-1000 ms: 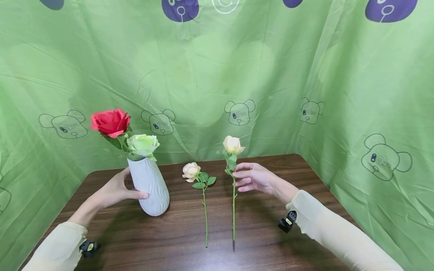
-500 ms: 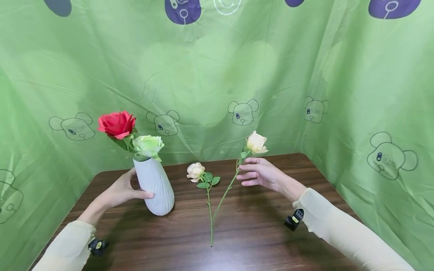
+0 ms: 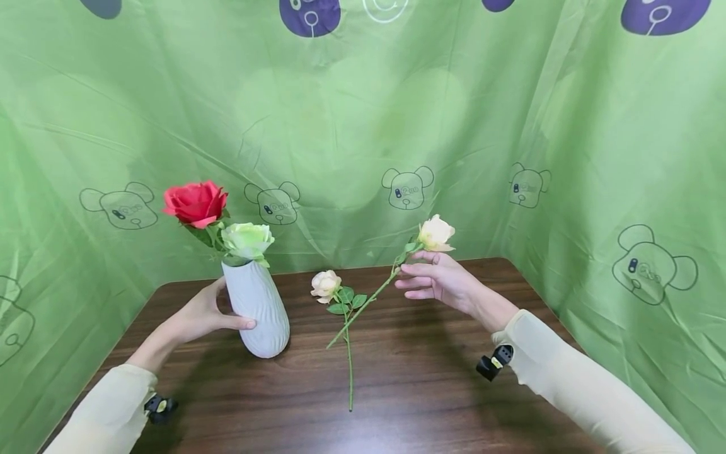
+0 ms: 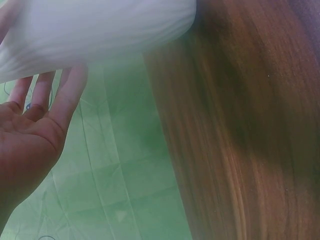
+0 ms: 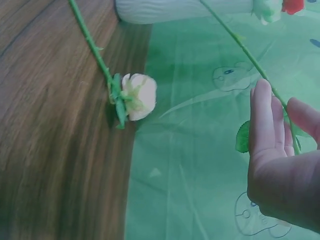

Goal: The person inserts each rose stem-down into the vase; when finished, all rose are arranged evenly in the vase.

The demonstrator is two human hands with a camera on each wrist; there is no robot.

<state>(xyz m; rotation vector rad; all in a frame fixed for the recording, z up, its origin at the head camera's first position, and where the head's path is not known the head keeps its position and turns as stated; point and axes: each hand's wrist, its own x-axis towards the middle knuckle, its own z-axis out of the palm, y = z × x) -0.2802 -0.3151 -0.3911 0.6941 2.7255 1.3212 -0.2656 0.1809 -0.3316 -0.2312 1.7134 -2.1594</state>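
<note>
My left hand (image 3: 201,313) grips a white ribbed vase (image 3: 259,309) from its left side, thumb across the front. The vase leans slightly to the left. A red rose (image 3: 196,203) and a pale green rose (image 3: 247,240) stand in its mouth. Between the fingers and thumb of my right hand (image 3: 445,282), the stem of a cream rose (image 3: 436,233) is pinched just below its leaves. That stem slants down left, its tip above the other rose. A second cream rose (image 3: 326,285) lies on the table, its stem toward me; the right wrist view shows its bloom (image 5: 141,96).
The brown wooden table (image 3: 420,391) reaches back to a green cloth (image 3: 351,126) printed with bear outlines, which hangs behind and on both sides. A small black device (image 3: 495,362) sits on the right wrist, another (image 3: 161,408) on the left.
The held cream rose has swung from upright to a steep slant, its bloom moving right and its stem tip left and up. My left hand stays on the vase.
</note>
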